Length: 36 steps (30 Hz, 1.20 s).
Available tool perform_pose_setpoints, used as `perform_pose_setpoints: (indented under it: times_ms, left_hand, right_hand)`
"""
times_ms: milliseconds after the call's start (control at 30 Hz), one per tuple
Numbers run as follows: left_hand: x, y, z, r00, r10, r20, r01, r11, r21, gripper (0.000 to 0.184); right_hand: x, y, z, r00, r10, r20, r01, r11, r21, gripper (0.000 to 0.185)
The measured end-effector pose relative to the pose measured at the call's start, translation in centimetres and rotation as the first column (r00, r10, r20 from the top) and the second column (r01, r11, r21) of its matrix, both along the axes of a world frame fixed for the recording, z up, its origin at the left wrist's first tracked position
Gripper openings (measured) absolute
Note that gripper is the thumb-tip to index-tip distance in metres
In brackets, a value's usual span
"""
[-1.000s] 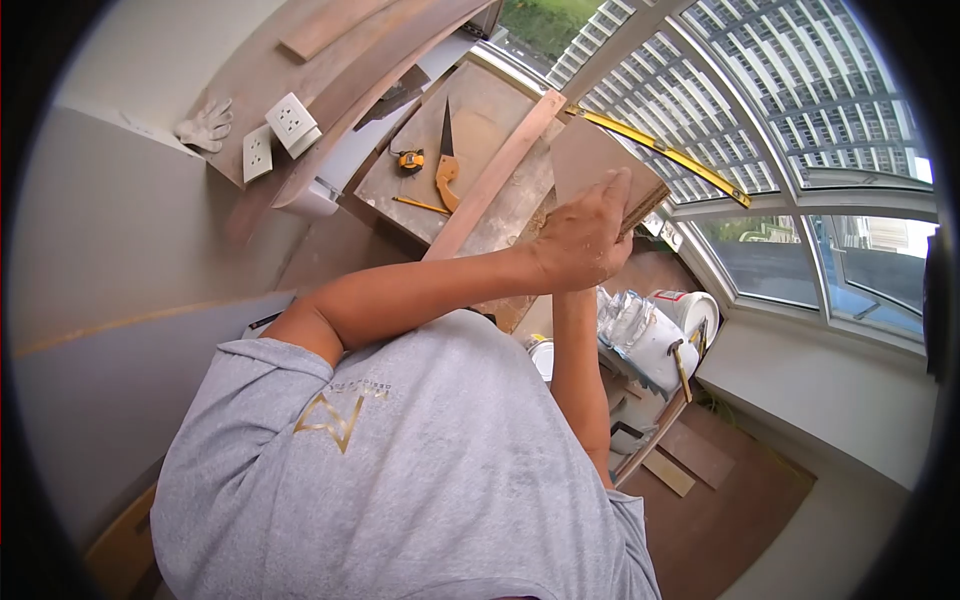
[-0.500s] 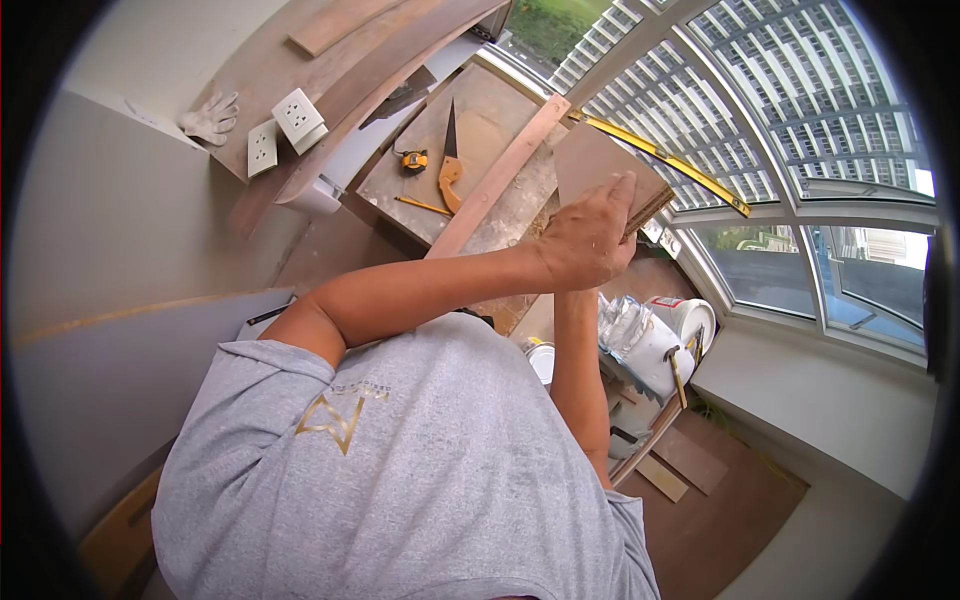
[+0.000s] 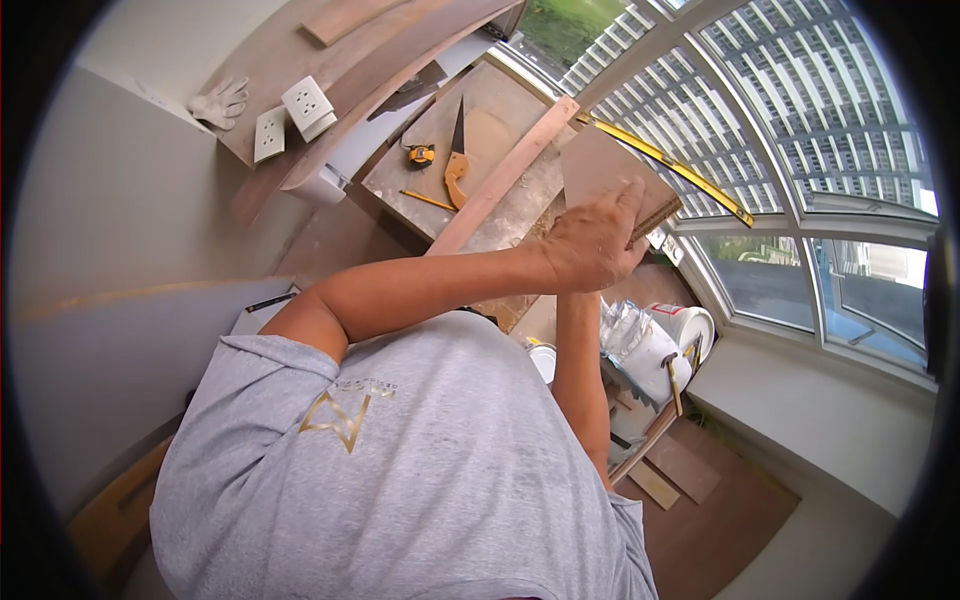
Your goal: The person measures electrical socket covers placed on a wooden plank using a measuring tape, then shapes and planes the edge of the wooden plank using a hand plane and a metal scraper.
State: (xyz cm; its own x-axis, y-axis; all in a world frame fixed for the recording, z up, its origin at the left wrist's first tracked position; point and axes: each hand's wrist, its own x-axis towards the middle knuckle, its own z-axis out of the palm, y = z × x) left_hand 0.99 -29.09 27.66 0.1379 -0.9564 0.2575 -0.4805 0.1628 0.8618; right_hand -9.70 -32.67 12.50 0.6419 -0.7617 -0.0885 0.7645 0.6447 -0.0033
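A flat square-cut wooden board (image 3: 605,165) is raised in front of me near the window, its layered edge facing right. My left hand (image 3: 595,240) lies across the board's near part, fingers stretched out along its face. Beneath it, my right hand (image 3: 636,258) is mostly hidden; its forearm comes up from below, and it appears to hold the board from underneath. Behind the board rests a yellow spirit level (image 3: 665,158). To the left, a long wooden strip (image 3: 510,175) lies on the dusty worktop (image 3: 400,185).
On the worktop are a handsaw (image 3: 457,165), a tape measure (image 3: 420,155) and a pencil (image 3: 428,200). White buckets (image 3: 685,325) and a hammer (image 3: 675,385) stand at right. Sockets (image 3: 308,103) and a glove (image 3: 220,103) sit at upper left. Windows (image 3: 800,120) border the right side.
The whole view has shifted slightly to the right. My left hand stays on the board, its fingers lying a little flatter along the face.
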Motion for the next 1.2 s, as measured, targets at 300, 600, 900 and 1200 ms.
perform_pose_setpoints:
  times_ms: [300, 600, 900, 1200]
  left_hand:
    - [1.8, 1.1, 2.1, 0.993, -0.110, -0.053, 0.119, 0.966, 0.230, 0.075]
    - [6.2, 10.9, -5.0, 0.957, -0.226, -0.183, 0.285, 0.850, 0.443, 0.084]
    - [6.3, 15.3, -32.9, 0.970, -0.149, -0.191, 0.202, 0.931, 0.302, 0.091]
    - [1.6, 10.0, -46.5, 0.993, -0.026, -0.115, 0.071, 0.911, 0.407, 0.106]
  right_hand:
    - [1.1, 1.5, -0.2, 0.995, 0.020, -0.094, -0.016, 0.999, 0.036, 0.039]
    - [2.1, 6.8, -4.6, 0.645, 0.076, -0.760, 0.184, 0.950, 0.251, 0.038]
    - [-4.6, 11.2, -17.7, -0.113, 0.023, -0.993, 0.166, 0.986, 0.004, 0.033]
    - [-2.4, 7.0, -25.1, -0.647, -0.587, -0.486, -0.404, 0.805, -0.435, 0.050]
